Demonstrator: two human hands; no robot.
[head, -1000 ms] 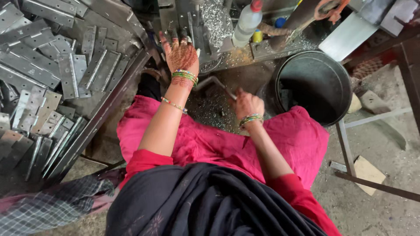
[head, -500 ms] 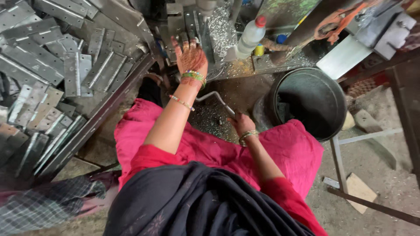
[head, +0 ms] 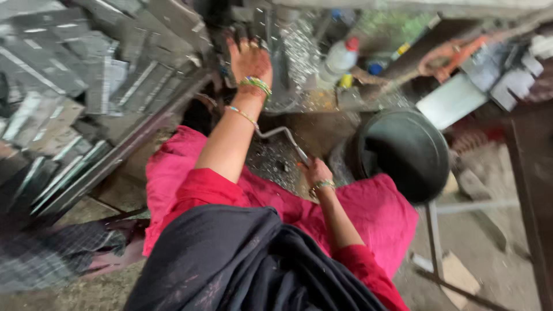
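Note:
My left hand [head: 249, 57] reaches up to a dark machine part at the top of the view, fingers spread against it, bangles on the wrist. My right hand [head: 315, 171] is lower, closed around the end of a bent metal crank handle [head: 281, 136] that runs up toward the machine. Metal shavings [head: 271, 164] lie on the surface under the handle. The frame is blurred, so what the left fingers touch is unclear. A pink garment [head: 380, 213] and a dark cloth [head: 242, 265] cover my lap.
Several flat grey metal strips [head: 75, 98] are stacked at the left. A black round tub [head: 406, 152] stands at the right. A white bottle with a red cap [head: 340, 57] sits behind, beside orange-handled pliers [head: 443, 60] and a metal frame [head: 438, 242].
The view has shifted and blurred. My right hand has slid down and right along the crank handle, pulling it toward me. My left hand stays up at the machine.

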